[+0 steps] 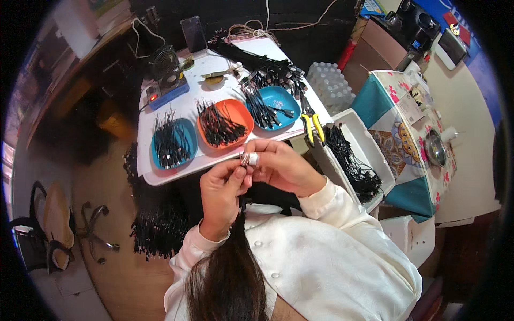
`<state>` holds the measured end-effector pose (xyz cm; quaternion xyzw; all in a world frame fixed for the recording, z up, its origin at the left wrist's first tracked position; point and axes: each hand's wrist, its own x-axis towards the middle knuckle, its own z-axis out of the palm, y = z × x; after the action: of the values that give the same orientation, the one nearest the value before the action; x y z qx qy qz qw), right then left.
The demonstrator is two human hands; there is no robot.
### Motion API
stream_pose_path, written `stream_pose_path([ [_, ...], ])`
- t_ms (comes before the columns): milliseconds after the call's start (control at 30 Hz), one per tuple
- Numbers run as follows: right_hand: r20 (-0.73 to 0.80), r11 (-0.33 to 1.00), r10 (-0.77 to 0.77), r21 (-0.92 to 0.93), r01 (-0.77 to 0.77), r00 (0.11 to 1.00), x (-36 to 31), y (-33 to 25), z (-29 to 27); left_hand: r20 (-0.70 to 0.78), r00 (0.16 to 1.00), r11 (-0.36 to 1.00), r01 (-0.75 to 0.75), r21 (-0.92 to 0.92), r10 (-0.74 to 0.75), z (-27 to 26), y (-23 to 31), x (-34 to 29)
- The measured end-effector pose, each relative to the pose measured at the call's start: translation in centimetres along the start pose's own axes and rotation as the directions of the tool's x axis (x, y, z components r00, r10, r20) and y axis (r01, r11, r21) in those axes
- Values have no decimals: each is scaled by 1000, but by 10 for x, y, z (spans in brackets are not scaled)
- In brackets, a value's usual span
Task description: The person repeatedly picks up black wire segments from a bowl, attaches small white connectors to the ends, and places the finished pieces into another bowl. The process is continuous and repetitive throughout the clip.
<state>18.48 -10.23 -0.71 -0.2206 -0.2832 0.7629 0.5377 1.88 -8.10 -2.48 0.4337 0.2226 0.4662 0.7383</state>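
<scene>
My left hand (222, 190) and my right hand (284, 167) meet in front of the white table's near edge. Both are closed, thumbs against fingers, on thin wire ends (245, 159) that poke up between the fingertips; the rest of what they belong to is hidden. White tape wraps a digit of my right hand. Just beyond lies an orange bowl (248, 115) of short black cables (218, 128) with stripped ends. A blue bowl (194, 140) with similar cables is to its left, and another blue bowl (292, 109) with fewer is to its right.
Yellow-handled pliers (311, 128) lie at the table's right edge. A pile of black cables (267, 67) covers the back. A blue device with a red light (170, 95) stands at left. At right, a white foam box (377, 155) holds more cables, beside a cloth-covered table (385, 101).
</scene>
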Motion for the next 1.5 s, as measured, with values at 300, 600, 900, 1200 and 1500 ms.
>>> stream_pose_path([
  [300, 134, 643, -111, -746, 174, 985, 55, -50, -70, 104, 980, 960, 140, 244, -169, -24, -1, 11],
  [600, -277, -477, -601, -627, -615, 749, 176, -170, -197, -92, 982, 978, 173, 113, -163, -38, -8, 29],
  [900, -263, -183, -473, -905, -385, 841, 127, -212, -133, -12, 996, 992, 91, -92, -93, -35, -3, 39],
  [1200, 160, -133, -528, -986, 105, 834, 9, -49, -6, 78, 996, 983, -27, -181, 41, 3, 52, 143],
  [1500, 246, -76, -420, -969, 236, 874, -13, 70, -21, 83, 914, 911, -405, 82, 398, 19, 87, 85],
])
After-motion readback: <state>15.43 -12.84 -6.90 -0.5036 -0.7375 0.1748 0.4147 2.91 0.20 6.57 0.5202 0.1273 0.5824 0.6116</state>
